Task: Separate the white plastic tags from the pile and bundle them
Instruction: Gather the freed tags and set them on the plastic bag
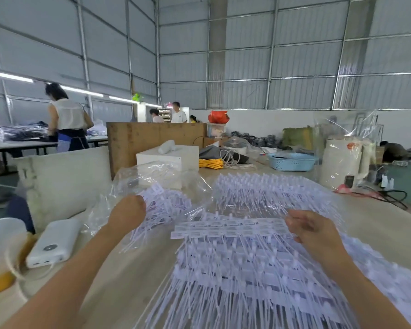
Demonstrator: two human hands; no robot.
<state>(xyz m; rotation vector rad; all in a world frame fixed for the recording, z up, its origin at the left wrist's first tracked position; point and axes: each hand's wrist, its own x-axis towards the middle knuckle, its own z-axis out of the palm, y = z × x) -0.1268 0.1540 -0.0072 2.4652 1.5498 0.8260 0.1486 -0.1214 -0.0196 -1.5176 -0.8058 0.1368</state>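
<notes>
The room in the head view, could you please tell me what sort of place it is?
Probably a garment factory or packing workshop: corrugated metal walls, workers at long tables of clothing, and white plastic tags piled on the workbench.

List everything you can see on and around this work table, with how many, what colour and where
Plastic tags: too many to count, white, strips piled across the table's middle and right.
Loose tag bunch: one, white, in front of the left hand.
Clear plastic bag: one, see-through, under and behind that bunch.
Power bank: one, white, near left of table.
Box: one, white, behind the bag.
Cable coil: one, yellow, right of the box.
Basket: one, light blue, far right.
Kettle: one, white, wrapped in plastic, right edge.
Table: one, pale wood.
Left hand: curled into the loose bunch.
Right hand: pinching the end of a tag strip.
</notes>
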